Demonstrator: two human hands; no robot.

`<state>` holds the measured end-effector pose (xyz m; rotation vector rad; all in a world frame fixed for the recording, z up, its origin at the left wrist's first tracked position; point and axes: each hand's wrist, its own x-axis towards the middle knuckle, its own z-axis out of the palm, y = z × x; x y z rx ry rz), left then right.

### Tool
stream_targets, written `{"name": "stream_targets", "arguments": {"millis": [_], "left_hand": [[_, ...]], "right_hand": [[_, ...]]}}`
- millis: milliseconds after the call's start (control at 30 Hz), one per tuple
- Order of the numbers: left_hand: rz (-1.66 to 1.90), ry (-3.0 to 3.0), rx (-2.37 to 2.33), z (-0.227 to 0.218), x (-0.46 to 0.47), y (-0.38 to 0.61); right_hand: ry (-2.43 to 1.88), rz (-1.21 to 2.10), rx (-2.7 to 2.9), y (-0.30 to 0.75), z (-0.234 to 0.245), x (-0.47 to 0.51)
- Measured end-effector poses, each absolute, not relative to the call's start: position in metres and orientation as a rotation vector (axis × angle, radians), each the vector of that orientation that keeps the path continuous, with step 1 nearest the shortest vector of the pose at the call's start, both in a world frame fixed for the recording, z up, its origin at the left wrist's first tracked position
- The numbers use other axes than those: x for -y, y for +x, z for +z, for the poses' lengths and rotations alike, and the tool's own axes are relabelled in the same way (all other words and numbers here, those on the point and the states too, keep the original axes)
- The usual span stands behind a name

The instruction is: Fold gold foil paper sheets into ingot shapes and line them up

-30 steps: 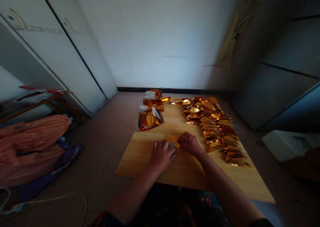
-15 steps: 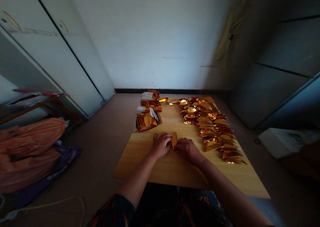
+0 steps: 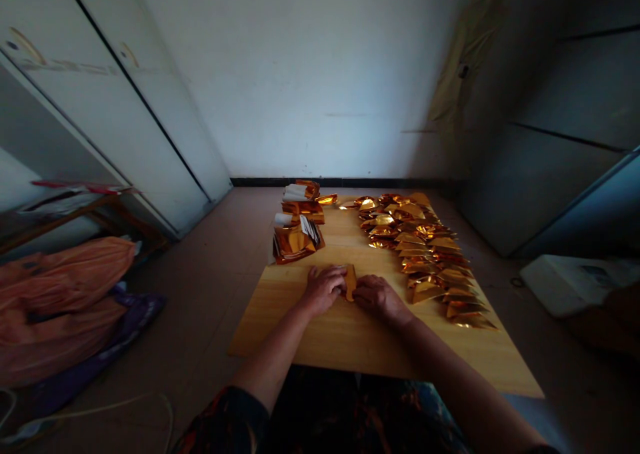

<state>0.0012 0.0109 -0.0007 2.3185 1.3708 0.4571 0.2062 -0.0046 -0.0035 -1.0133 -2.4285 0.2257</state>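
Between my two hands is a small folded piece of gold foil paper [image 3: 351, 283], held low over the wooden board [image 3: 320, 334]. My left hand [image 3: 324, 289] has its fingers closed on the paper's left side. On the other side, my right hand [image 3: 380, 297] pinches its right edge near the lower end. The fingertips partly cover the paper. To the right stand several rows of folded gold foil pieces [image 3: 430, 257]. Beyond my left hand lies a stack of gold foil sheets [image 3: 296, 242] with white undersides.
More foil bundles [image 3: 303, 191] are at the board's far left corner. White cabinets [image 3: 150, 107] stand left, a pale wall [image 3: 320, 74] ahead. An orange cloth or bag [image 3: 65, 274] lies at left; a white box [image 3: 560, 284] sits on the floor at right.
The foil paper between my hands looks more curved and rounded now. My hands have barely shifted, and the whole view has moved slightly.
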Motion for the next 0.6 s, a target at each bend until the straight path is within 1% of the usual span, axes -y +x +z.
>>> {"name": "stream_targets", "arguments": {"millis": [167,233,300,467,600], "left_hand": [[0.454,2.316,-1.394,-0.003,-0.012,0.001],[0.444,2.306,-1.391,-0.002,-0.011,0.001],[0.437,2.301,-1.381,0.000,-0.011,0.001],[0.435,2.292,-1.360,0.002,-0.013,0.001],[0.424,2.316,-1.376,0.001,-0.014,0.001]], "right_hand": [[-0.869,0.494,2.317,0.200,0.000,0.009],[-0.858,0.534,2.261,0.202,-0.001,0.009],[-0.900,0.477,2.231,0.208,-0.004,0.008],[-1.122,0.202,2.348,0.221,-0.009,0.006],[-1.223,0.174,2.440,0.218,-0.004,0.004]]}}
